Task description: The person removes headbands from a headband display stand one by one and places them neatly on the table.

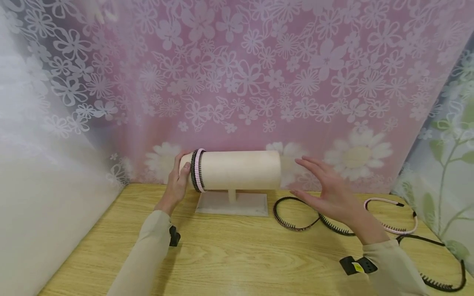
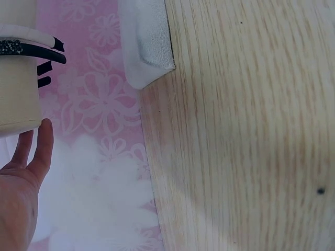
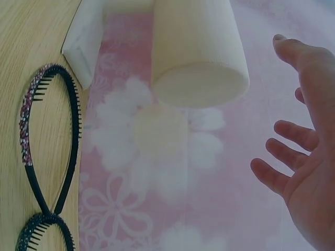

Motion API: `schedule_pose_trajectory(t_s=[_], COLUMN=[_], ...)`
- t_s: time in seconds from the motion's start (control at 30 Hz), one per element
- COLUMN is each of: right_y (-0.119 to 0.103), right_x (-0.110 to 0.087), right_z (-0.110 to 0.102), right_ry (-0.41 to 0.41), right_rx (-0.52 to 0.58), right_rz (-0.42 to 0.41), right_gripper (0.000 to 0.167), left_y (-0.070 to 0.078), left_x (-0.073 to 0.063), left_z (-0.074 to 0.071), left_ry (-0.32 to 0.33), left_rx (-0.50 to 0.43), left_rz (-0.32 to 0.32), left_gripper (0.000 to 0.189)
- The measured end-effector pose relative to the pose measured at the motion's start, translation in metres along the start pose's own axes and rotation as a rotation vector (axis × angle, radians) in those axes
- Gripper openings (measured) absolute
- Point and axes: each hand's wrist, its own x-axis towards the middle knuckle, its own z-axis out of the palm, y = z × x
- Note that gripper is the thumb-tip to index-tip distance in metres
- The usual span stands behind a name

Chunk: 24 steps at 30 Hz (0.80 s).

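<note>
A cream padded headband display stand (image 1: 240, 169) has a horizontal roll on a short post. Near the roll's left end sit a pink headband (image 1: 198, 170) and dark toothed headbands (image 1: 193, 172), one with glittery beads. My left hand (image 1: 177, 187) holds that end of the roll, thumb at the front and fingers reaching behind; in the left wrist view its fingertips (image 2: 46, 125) meet the roll's edge. Apart from the right end, my right hand (image 1: 331, 197) hovers with fingers spread and nothing in it.
On the wooden table (image 1: 229, 255), at the right, lie a beaded black headband (image 1: 292, 228), a dark toothed headband (image 1: 335, 229) partly behind the right hand, a pale pink headband (image 1: 401, 232) and another black headband (image 1: 444, 286). A pink floral curtain (image 1: 252, 82) hangs behind.
</note>
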Motion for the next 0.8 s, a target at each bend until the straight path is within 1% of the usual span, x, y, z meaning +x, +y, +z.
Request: schedule_pose_trajectory(t_s=[0.13,0.37,0.63,0.8], right_y=[-0.004,-0.009,-0.014,-0.015], right_x=[0.006,0.019,0.032,0.041], right_z=[0.006,0.014,0.024,0.033], right_ry=[0.000,0.025,-0.039,-0.038], right_rx=[0.027,-0.018,-0.013,-0.007], right_rz=[-0.018,-0.094,-0.159,-0.199], right_gripper=[0.080,0.082,0.077,0.076], left_y=[0.000,0.002,0.001,0.001], left_x=[-0.001,-0.001,-0.001,0.000], left_z=[0.001,0.001,0.000,0.000], left_ry=[-0.003,-0.001,-0.009,-0.007], left_rx=[0.001,-0.002,-0.008,-0.008], left_rz=[0.000,-0.005,-0.011,-0.007], left_gripper=[0.049,0.049,0.049,0.049])
